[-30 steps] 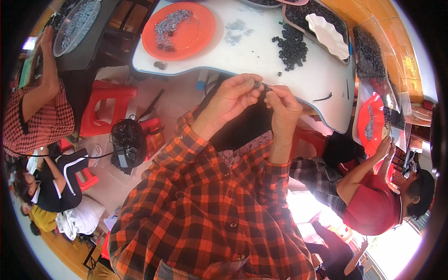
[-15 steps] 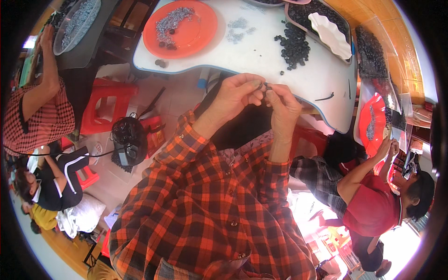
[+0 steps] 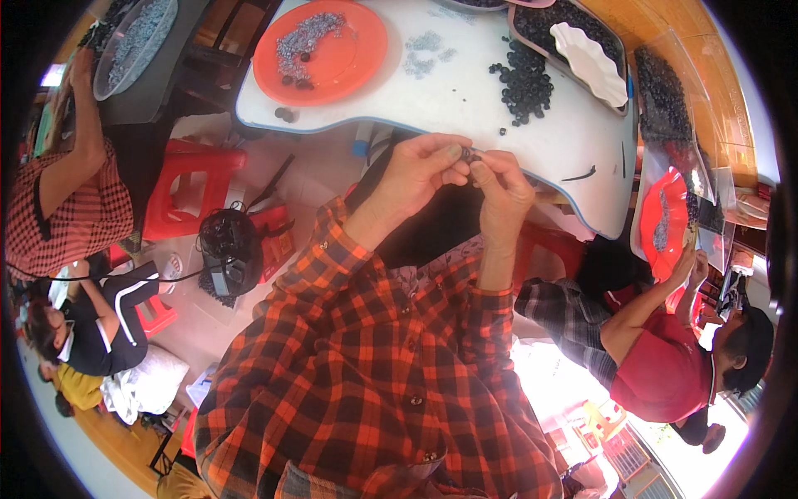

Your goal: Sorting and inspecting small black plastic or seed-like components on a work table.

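Observation:
Over the near edge of the white table (image 3: 449, 100), my two hands meet fingertip to fingertip. My left hand (image 3: 426, 169) pinches a small dark round part (image 3: 467, 155) between thumb and forefinger. From the other side, my right hand (image 3: 504, 185) is closed with thumb and forefinger on a small black piece against it; fingers partly hide both. Beyond my hands lies a loose pile of black ring-like parts (image 3: 526, 83). At the left, an orange plate (image 3: 362, 62) bears small grey-clear pieces and a few black ones.
A tray of black parts (image 3: 536, 17) with a white wavy dish (image 3: 588, 66) stands at the far right. Thin black strips (image 3: 579, 175) lie near the right edge. A red stool (image 3: 187, 187) is at the left. Co-workers sit on both sides, one in a red shirt (image 3: 665, 366).
My hands stay nearly in place, fingertips together; the right hand has shifted slightly and the small dark part shows a little more. The co-worker at the right has moved slightly.

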Demonstrator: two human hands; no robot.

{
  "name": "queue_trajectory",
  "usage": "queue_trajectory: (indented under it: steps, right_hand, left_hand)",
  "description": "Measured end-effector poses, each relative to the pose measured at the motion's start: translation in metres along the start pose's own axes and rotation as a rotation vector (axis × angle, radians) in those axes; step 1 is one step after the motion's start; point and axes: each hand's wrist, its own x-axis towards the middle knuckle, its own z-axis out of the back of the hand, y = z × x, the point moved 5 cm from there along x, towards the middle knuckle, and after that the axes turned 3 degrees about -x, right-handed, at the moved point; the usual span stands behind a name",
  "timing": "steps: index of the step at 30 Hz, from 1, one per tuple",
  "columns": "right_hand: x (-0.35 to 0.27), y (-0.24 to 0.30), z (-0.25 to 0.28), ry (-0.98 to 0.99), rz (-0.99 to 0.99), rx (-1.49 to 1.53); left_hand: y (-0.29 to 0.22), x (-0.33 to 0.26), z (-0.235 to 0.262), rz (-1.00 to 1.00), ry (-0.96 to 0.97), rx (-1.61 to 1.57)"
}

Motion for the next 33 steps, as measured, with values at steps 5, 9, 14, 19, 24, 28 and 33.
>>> queue_trajectory:
  steps: [5, 9, 14, 19, 24, 28, 33]
  right_hand:
    - [0.0, -0.002, 0.001, -0.012, 0.009, 0.017]
    - [0.0, -0.003, 0.001, -0.012, 0.022, 0.021]
    - [0.0, -0.006, 0.0, -0.016, 0.005, 0.058]
    - [0.0, -0.004, 0.0, -0.009, 0.022, 0.018]
    - [0.0, 0.006, -0.002, -0.007, 0.078, -0.072]
    - [0.0, 0.015, -0.003, 0.01, 0.121, -0.111]
    - [0.001, 0.018, -0.004, 0.018, 0.141, -0.138]
  left_hand:
    - [0.001, 0.001, -0.001, -0.028, -0.022, 0.012]
    - [0.002, 0.0, -0.002, -0.04, -0.022, 0.038]
    - [0.003, -0.001, -0.001, -0.072, -0.04, 0.107]
    - [0.001, -0.002, -0.002, -0.103, -0.069, 0.164]
    - [-0.003, -0.003, -0.003, -0.128, -0.065, 0.176]
    - [-0.002, -0.002, -0.001, -0.12, -0.052, 0.201]
    - [0.004, -0.001, 0.003, -0.084, -0.075, 0.129]
